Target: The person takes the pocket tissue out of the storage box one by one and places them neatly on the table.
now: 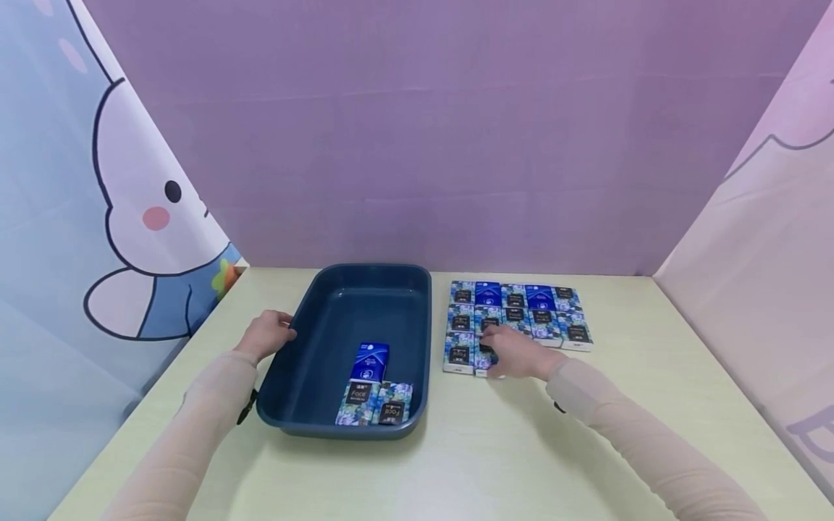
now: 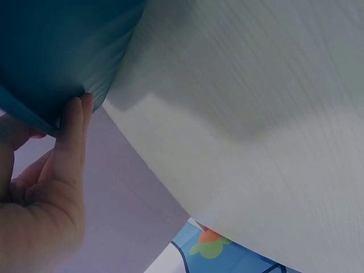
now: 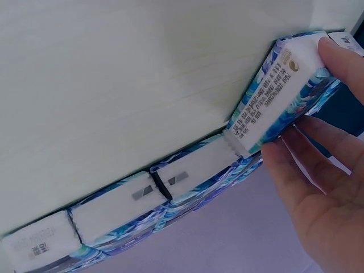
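Note:
My left hand (image 1: 266, 334) holds the left rim of a dark blue plastic tub (image 1: 426, 347). In the left wrist view its fingers (image 2: 73, 128) lie against the outer wall, with the thumb over the rim. Inside the tub, near its front right corner, lie a plain blue tissue pack (image 1: 370, 362) and two floral ones (image 1: 357, 403). My right hand (image 1: 519, 353) reaches over rows of tissue packs to the tub's right. Its thumb and fingers grip a floral tissue pack (image 3: 278, 85) at the front of the second column, seen end-on in the right wrist view.
Floral tissue packs (image 1: 577, 331) stand close together in rows, with two plain blue packs (image 1: 540, 297) in the back row. All rest on a pale table (image 1: 495, 463). A purple cloth (image 1: 456, 145) hangs behind, and printed cloths (image 1: 52, 202) flank both sides.

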A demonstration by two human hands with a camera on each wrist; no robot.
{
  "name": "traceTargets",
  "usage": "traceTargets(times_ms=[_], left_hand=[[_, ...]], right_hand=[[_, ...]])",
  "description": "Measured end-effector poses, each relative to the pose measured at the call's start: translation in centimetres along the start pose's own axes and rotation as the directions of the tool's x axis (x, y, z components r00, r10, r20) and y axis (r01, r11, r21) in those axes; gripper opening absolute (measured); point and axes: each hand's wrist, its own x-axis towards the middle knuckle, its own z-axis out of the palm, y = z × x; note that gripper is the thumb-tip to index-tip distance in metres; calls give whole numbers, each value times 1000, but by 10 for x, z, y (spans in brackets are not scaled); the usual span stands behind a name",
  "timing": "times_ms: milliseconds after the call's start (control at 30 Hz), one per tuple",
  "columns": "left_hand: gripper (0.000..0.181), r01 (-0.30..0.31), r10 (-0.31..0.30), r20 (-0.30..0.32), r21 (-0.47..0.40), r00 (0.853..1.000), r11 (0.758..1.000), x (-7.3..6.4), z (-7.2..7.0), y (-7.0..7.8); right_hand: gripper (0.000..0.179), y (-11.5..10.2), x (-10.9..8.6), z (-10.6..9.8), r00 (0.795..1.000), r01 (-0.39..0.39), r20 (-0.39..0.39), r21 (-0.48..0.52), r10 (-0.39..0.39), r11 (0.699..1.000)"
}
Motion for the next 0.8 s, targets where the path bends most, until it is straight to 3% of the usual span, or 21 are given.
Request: traceTargets(times_ms=[800], left_hand=[[43,5,-4,-15,5,1000,1000,-1,2,0]], right_hand=[[56,-1,0,-2,1000,4,27,-22,-4,1000]])
